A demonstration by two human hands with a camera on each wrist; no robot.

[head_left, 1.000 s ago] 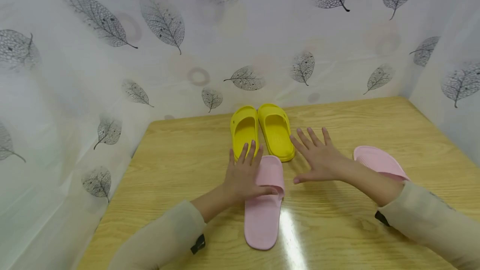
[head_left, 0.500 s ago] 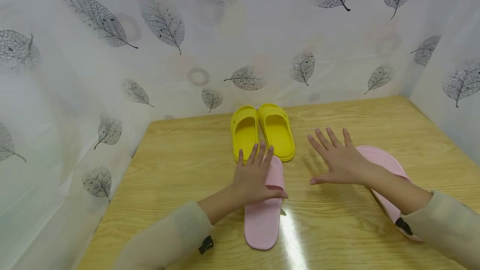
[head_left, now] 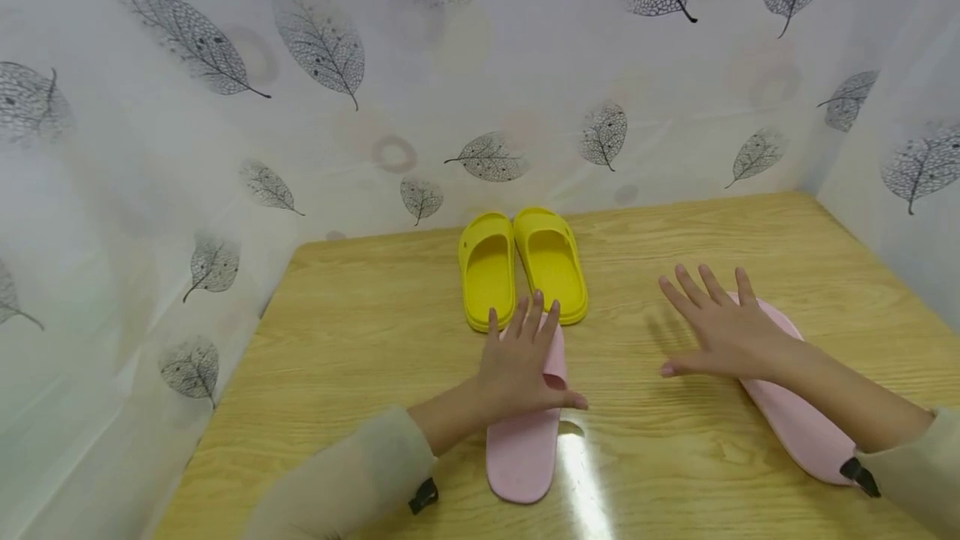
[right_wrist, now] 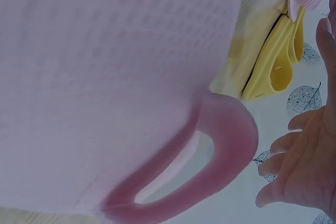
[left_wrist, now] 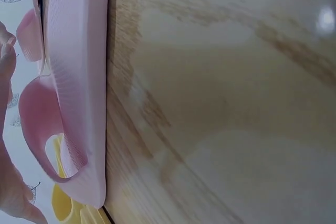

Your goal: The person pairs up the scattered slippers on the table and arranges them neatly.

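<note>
In the head view my left hand (head_left: 517, 369) is spread above one pink slipper (head_left: 522, 465), fingers straight and holding nothing. My right hand (head_left: 735, 336), fingers also spread, hovers over the other pink slipper (head_left: 802, 432) and hides much of its strap. Both pink slippers lie apart on the table, the right one slanted. The left wrist view shows a pink slipper (left_wrist: 92, 87) beside the left hand (left_wrist: 13, 182). A pink slipper (right_wrist: 105, 77) fills much of the right wrist view, with the right hand (right_wrist: 307, 171) clear of its strap.
A pair of yellow slippers (head_left: 490, 277) stands side by side near the back of the wooden table (head_left: 360, 315), just beyond the left pink slipper. A pale cloth (head_left: 337, 140) printed with leaves rises behind the table and at its sides.
My right hand has moved right, from beside the yellow slippers to over the slanted pink slipper. The left hand has shifted slightly right and towards me. The slippers have stayed in place.
</note>
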